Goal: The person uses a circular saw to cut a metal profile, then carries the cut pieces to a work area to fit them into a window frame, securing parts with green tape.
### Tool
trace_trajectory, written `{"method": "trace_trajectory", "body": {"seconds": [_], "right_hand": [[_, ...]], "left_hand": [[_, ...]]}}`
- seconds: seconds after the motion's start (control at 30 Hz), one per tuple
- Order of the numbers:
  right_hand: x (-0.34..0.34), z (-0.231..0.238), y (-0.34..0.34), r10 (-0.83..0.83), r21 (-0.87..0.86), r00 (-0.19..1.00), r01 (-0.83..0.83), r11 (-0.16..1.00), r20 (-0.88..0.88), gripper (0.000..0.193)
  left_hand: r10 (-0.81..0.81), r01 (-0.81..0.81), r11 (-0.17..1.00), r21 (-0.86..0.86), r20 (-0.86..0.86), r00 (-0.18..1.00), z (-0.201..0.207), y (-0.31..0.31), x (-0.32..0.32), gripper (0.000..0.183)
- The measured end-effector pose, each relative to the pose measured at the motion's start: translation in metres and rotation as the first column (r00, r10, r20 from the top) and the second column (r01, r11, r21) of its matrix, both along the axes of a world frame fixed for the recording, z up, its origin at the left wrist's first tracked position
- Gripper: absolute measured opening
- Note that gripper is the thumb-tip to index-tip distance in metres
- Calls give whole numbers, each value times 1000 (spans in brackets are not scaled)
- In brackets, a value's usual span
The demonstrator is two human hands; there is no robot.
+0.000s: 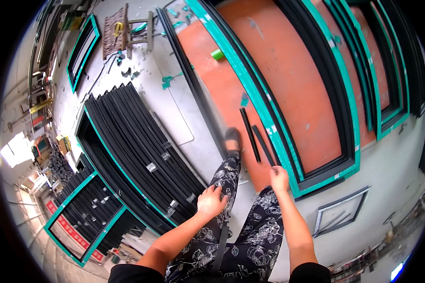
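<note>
My right hand [279,178] is closed, thumb and fingers pinched at the near end of a thin black strip [263,143]. A second black strip [250,136] lies just left of it, on the orange board. Close beside my right hand runs the green-taped edge of a large dark frame [272,128]. My left hand [212,201] is at my patterned trouser leg, with its fingers apart and nothing held. Left of that hand stands a stack of long black profiles [141,151].
More green-edged frames [385,129] lie at the right over the orange board [288,61]. A green roll [217,54] sits near the far side. A wooden stool [115,30] stands at the far left. A small grey frame [342,210] lies on the floor at the right.
</note>
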State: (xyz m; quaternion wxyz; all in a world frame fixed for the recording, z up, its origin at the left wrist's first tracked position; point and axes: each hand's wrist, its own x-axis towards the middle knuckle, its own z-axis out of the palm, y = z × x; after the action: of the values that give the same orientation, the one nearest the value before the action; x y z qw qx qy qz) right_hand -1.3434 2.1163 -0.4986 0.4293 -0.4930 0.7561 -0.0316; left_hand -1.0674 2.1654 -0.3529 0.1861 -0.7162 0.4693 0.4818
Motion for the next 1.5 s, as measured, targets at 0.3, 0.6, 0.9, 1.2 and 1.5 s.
{"method": "trace_trajectory", "body": {"seconds": [0.3,0.6,0.9,1.2,1.5], "right_hand": [[213,69,-171,47,104,888,-106,989,457,23],[254,51,-258,164,40,950,-180,983,265,23],[374,1,-356,245,214,929,-308,927,277,23],[524,-163,-375,332,415,918,-394,820,217,32],[594,-306,-366,346,338,924,-277,900,-164,57]], "left_hand": [[105,-106,992,68,8,994,38,-20,71,50],[259,-238,901,363,-10,966,72,-121,162,71],[320,-303,941,-151,106,941,116,-297,308,63],[-174,152,983,102,275,946,28,-314,387,68],[-89,88,996,33,36,995,17,-390,484,39]]}}
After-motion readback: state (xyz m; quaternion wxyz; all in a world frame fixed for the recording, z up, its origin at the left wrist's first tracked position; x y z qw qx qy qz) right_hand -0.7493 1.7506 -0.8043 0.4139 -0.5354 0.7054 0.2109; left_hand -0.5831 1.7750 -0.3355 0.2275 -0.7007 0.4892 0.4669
